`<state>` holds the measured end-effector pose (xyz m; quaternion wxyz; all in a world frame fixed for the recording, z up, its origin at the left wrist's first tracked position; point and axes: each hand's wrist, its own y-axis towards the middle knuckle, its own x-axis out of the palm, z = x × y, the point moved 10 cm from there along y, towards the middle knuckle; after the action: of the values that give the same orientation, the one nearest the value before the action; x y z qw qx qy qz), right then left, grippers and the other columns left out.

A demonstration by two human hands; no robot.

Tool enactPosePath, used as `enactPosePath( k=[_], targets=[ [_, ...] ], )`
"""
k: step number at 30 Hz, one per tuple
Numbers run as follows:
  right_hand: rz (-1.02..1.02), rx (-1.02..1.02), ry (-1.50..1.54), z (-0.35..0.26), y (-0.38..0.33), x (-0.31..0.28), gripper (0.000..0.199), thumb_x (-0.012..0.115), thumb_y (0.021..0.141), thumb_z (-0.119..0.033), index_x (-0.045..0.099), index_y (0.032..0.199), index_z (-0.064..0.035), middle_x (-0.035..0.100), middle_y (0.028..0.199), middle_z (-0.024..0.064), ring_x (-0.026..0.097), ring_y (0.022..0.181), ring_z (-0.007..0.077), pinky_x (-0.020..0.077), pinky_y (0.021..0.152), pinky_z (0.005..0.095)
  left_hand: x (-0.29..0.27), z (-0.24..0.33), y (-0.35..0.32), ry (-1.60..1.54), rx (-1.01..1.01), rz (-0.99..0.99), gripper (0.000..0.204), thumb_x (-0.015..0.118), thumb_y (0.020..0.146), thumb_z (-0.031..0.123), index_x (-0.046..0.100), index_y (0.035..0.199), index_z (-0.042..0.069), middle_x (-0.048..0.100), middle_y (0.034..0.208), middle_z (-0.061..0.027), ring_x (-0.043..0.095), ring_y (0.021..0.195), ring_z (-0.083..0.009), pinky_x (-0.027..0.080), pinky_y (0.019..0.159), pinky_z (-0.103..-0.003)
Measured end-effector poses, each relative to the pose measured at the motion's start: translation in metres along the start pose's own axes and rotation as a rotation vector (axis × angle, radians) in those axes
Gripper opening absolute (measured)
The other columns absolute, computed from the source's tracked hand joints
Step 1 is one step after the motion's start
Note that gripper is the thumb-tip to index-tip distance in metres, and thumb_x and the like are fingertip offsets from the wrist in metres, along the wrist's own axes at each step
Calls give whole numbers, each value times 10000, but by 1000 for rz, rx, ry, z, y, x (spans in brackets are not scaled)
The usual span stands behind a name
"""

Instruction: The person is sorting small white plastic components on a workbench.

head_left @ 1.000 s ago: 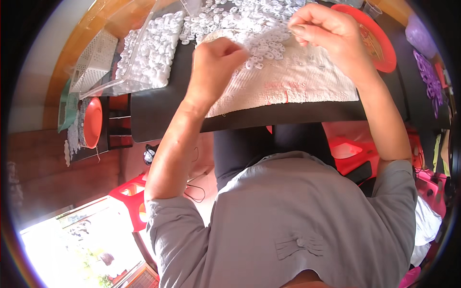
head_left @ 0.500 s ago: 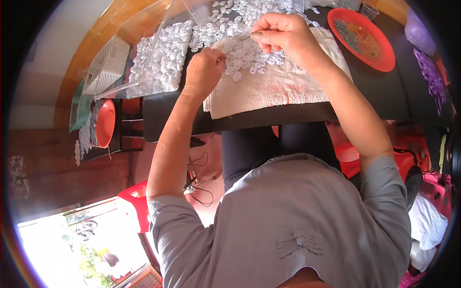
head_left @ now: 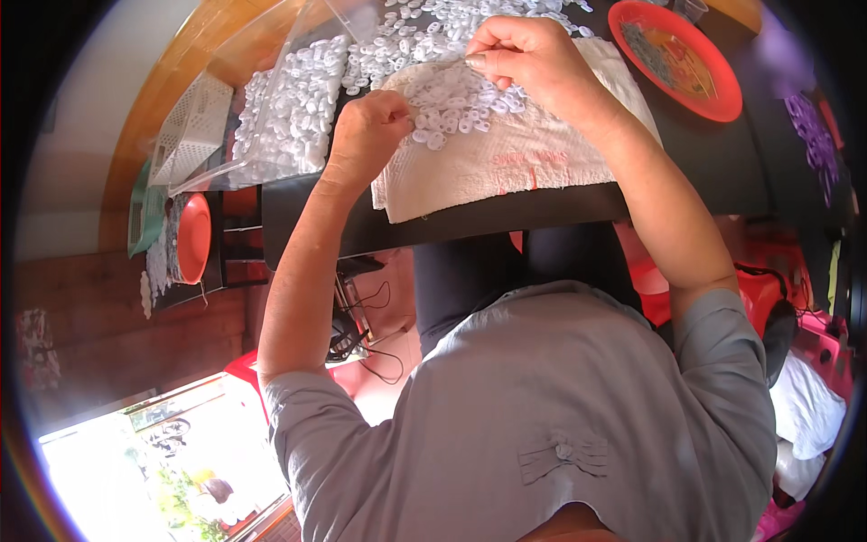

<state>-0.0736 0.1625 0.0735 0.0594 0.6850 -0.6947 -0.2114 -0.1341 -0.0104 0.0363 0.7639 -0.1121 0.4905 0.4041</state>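
Note:
My left hand (head_left: 368, 132) is closed in a pinch at the left edge of a pile of small white oval rings (head_left: 465, 110). Those rings lie loose on a cream towel (head_left: 506, 170) spread over the dark table. Above the pile's right side, my right hand (head_left: 539, 69) pinches with thumb and forefinger, its other fingers curled. Whatever sits between the fingertips of either hand is too small to make out.
Left of the towel stands a clear plastic box (head_left: 282, 135) full of white pieces, and beyond it a white perforated basket (head_left: 191, 126). More white pieces (head_left: 433, 36) cover the far table. A red plate (head_left: 713, 98) and a purple chain (head_left: 813, 144) lie right.
My left hand has shifted slightly left, a little farther from the right hand. Both hands keep their pinch, and the whole view has moved a little.

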Motion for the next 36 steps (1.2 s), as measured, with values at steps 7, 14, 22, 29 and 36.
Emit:
enactPosePath(
  k=[7,14,22,29,36],
  targets=[
    [92,-8,-121,-18,-1,-3,93,662,838,-14,626,759,20,600,654,29,530,601,82,427,529,255,-5,-4,-12,-76,-2,67,104,672,783,81,669,862,14,639,821,-112,629,727,-253,488,678,-333],
    [-4,20,14,4,-2,2,65,606,893,-66,639,901,-10,565,699,-12,516,641,54,419,570,207,-13,19,-14,-466,-164,196,74,654,849,26,666,914,-8,640,780,-32,549,651,-95,468,624,-244],
    [90,279,239,17,-11,5,143,595,905,-186,648,925,-55,642,760,6,600,668,83,410,597,208,2,66,3,-814,-39,303,77,666,860,11,651,935,12,643,810,-9,539,670,-68,463,625,-218],
    [156,303,334,25,-8,-9,123,595,901,-132,647,941,-28,652,799,27,613,692,102,445,622,222,8,74,17,-911,-28,337,77,667,856,5,653,929,21,640,793,-24,527,616,-65,438,542,-207],
    [220,149,315,13,-5,-15,102,610,897,-106,648,946,-25,655,837,20,609,742,88,455,641,225,15,65,30,-1255,-172,366,77,624,873,-7,622,938,-49,639,788,-87,554,609,-110,436,510,-230]
  ],
)
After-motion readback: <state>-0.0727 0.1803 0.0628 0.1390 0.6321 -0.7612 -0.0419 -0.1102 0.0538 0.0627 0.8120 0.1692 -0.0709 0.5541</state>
